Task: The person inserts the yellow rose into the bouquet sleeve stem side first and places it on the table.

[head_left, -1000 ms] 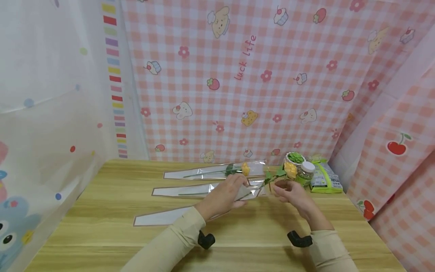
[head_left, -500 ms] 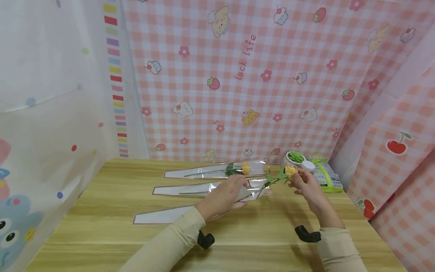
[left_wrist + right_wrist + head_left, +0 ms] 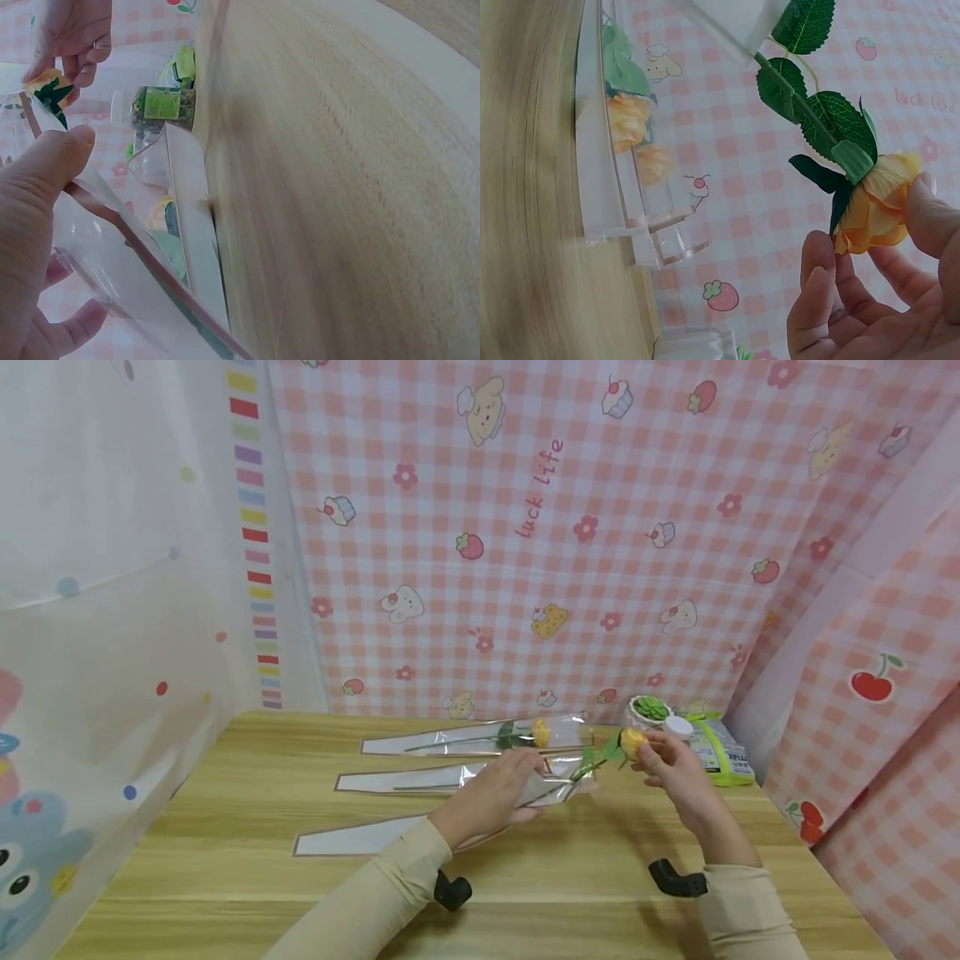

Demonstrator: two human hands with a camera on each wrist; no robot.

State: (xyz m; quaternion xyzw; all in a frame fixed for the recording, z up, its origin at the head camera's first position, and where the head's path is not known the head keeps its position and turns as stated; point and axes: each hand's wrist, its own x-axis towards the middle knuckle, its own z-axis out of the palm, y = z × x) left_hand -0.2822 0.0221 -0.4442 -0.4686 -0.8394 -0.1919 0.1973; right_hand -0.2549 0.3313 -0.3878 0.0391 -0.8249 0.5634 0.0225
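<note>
My left hand [image 3: 495, 789] holds a long clear flower sleeve [image 3: 352, 837] with a brown edge, thumb on one side and fingers on the other in the left wrist view. Part of the sleeve is hidden under the hand and forearm. A yellow artificial rose [image 3: 874, 206] slants from the sleeve's mouth, its bloom and green leaves outside and its lower stem inside. My right hand [image 3: 678, 772] pinches the bloom between thumb and fingers. Behind lie two more sleeves, the far one [image 3: 382, 746] and the middle one [image 3: 367, 782]; each has a rose inside.
At the back right stand a potted succulent [image 3: 651, 707] and a white-capped jar [image 3: 161, 105], partly behind the right hand. Beside them lies a grey and lime-green packet [image 3: 722, 756]. A checked cloth [image 3: 435, 635] hangs behind the wooden table [image 3: 225, 877].
My right hand has moved from beneath the bloom up to its right side and now pinches it. The rose has shifted slightly left. The left hand has stayed in place.
</note>
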